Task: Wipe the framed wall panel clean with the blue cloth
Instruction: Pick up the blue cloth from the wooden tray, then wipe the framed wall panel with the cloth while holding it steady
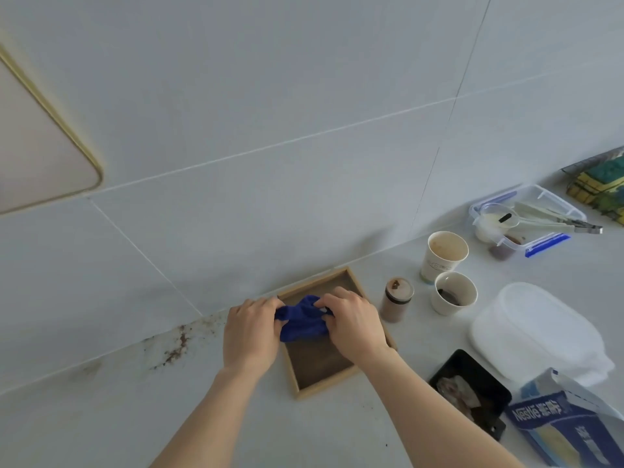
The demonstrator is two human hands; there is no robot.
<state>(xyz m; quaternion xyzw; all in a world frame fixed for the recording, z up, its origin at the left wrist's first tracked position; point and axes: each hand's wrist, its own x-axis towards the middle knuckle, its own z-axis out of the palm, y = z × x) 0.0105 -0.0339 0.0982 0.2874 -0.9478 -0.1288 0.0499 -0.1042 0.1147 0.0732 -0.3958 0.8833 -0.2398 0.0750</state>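
The blue cloth [303, 319] is bunched up between both hands, just above a wooden tray [324, 383] with a brown inside that lies on the counter against the wall. My left hand [250, 334] grips the cloth's left end. My right hand [354, 320] grips its right end, over the tray's far half. High on the wall at the left edge hangs the framed wall panel [30, 143], pale with a thin gold frame and a rounded corner; only part of it shows. Both hands are far below and to the right of it.
Brown splatter stains [179, 342] mark the wall's base left of the tray. To the right stand a small brown jar [396, 298], two paper cups [442, 256], a clear box with utensils [526, 217], a white lid [537, 329], a black tray [472, 390] and a blue Nestle box [560, 423].
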